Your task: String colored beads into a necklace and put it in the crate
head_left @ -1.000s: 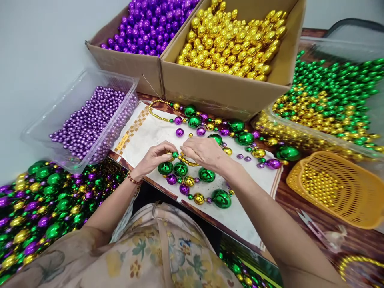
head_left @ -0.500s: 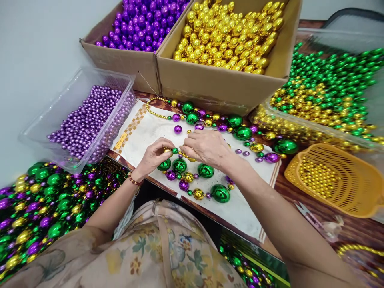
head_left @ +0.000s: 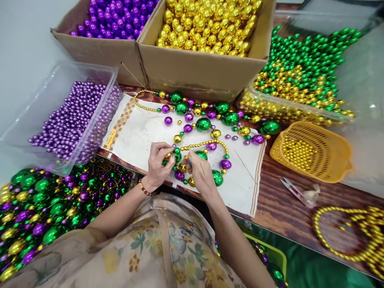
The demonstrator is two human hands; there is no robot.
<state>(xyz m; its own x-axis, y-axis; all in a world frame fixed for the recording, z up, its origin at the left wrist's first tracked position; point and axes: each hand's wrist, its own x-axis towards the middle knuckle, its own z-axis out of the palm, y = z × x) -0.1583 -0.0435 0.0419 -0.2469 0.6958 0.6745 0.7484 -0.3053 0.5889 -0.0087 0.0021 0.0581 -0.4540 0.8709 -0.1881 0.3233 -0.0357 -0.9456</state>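
Observation:
A bead necklace (head_left: 225,164) of green, purple and gold balls, with a run of small gold beads (head_left: 207,143), lies looped on a white towel (head_left: 132,138). My left hand (head_left: 159,166) is closed, thumb and fingers pinching the necklace beside a small green bead (head_left: 177,151). Just to its right, my right hand (head_left: 200,172) is closed over the lower beads. A bit of blue and yellow shows at its fingertips, too small to name. Large green balls partly hide behind both hands. Loose purple beads (head_left: 168,120) rest on the towel's far side.
Behind the towel lies another necklace (head_left: 181,108), before cardboard boxes of purple balls (head_left: 111,20) and gold balls (head_left: 204,28). Clear bins hold small purple beads (head_left: 75,120) and green and gold beads (head_left: 300,76). Rightward are a yellow basket (head_left: 336,156), scissors (head_left: 292,190) and gold strands (head_left: 324,236).
My right hand has come down and toward me, uncovering the gold bead run and more of the necklace loop. The left hand still pinches the necklace. The whole view has shifted.

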